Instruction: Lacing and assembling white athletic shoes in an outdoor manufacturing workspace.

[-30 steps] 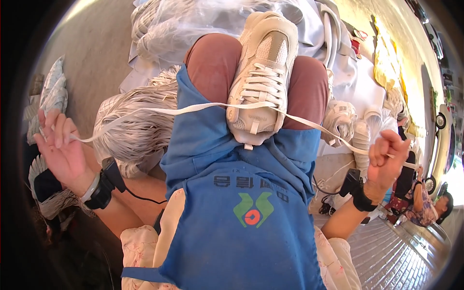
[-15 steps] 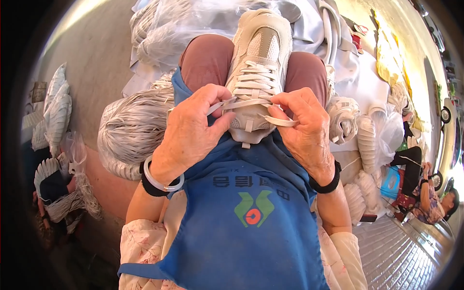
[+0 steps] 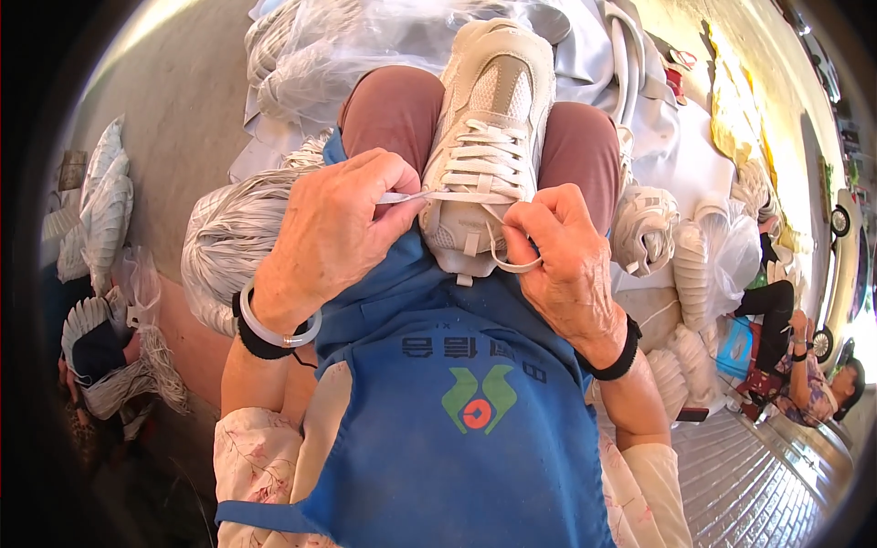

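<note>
A cream and beige sneaker (image 3: 494,87) rests between my knees with its toe pointing away from me and its heel nearest. White shoelace (image 3: 484,152) crosses its front in several flat rows. My left hand (image 3: 338,228), left of the shoe's opening, pinches one lace end, which runs straight across the top row. On the other side my right hand (image 3: 565,265) is closed on lace too, its thumb and finger near the opening. A small loop of lace hangs by the heel beside those fingers. The lace tip in the right hand is hidden.
A blue apron (image 3: 457,484) covers my lap. Bundles of pale laces (image 3: 233,242) lie at left, more sneakers (image 3: 645,228) at right. Plastic-wrapped bundles (image 3: 320,82) are piled beyond my knees. Another person (image 3: 813,388) sits at far right.
My left hand has moved left, drawing its lace end out straighter. My right hand has shifted slightly left and down, and a loop of lace now hangs by the heel.
</note>
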`<action>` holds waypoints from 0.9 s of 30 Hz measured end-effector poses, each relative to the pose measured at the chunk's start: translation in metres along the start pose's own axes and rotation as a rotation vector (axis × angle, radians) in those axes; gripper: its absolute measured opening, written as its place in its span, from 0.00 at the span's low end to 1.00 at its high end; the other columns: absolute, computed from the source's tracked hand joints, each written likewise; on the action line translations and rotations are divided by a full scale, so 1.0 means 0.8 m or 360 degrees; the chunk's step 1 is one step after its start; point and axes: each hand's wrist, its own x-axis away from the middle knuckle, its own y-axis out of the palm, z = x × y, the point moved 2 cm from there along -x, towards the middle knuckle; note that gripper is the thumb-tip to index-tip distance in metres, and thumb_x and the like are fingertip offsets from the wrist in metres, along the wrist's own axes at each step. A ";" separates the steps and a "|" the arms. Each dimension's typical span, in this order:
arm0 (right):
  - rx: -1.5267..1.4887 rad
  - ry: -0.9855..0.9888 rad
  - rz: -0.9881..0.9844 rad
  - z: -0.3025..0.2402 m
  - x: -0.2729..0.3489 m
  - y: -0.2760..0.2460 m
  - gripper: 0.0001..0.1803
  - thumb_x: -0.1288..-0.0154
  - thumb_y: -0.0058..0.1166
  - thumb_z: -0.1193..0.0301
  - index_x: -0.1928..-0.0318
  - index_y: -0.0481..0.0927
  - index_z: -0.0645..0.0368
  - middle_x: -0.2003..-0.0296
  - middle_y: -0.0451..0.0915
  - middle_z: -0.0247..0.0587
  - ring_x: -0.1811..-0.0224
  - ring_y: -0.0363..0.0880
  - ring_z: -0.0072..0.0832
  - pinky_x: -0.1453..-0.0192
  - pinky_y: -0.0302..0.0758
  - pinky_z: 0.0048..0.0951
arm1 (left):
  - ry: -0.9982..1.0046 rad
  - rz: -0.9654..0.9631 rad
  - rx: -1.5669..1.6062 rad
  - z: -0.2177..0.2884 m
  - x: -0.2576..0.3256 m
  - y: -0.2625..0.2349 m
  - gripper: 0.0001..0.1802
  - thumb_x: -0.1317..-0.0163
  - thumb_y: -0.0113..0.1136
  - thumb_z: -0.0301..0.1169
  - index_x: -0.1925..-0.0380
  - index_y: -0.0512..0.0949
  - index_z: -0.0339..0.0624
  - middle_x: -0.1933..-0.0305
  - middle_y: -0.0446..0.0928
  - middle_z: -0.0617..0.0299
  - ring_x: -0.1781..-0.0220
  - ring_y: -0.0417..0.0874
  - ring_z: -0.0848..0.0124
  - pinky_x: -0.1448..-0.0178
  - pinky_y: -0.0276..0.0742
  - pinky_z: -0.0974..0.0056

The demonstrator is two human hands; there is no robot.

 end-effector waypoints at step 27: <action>-0.0611 0.0949 -0.0438 0.056 0.014 -0.092 0.06 0.35 0.57 0.75 0.62 0.83 0.65 0.73 0.79 0.30 0.71 0.72 0.13 0.66 0.69 0.18 | -0.0215 -0.0049 0.0171 -0.012 0.023 0.017 0.06 0.31 0.53 0.26 0.59 0.77 0.36 0.69 0.75 0.59 0.68 0.75 0.66 0.60 0.72 0.63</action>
